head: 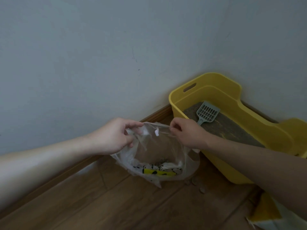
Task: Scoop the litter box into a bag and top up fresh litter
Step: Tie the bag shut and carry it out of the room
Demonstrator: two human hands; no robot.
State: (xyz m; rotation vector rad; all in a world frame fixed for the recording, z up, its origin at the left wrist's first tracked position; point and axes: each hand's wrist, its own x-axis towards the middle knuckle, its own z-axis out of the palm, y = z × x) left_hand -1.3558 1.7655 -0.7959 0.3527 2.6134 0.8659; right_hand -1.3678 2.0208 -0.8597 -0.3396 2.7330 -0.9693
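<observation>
Both hands holding clear plastic bag [157, 156] open over wood floor [99, 205]: left hand [114, 136] & right hand [186, 133] fingers pinching rim. Yellow litter box [249, 117] just right of the bag, w/ grey scoop [206, 113] lying on litter.

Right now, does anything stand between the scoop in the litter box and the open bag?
Only the near wall of the yellow litter box, which the scoop must be lifted over. The clear bag is beside it, its mouth held open by the left hand and right hand.
</observation>
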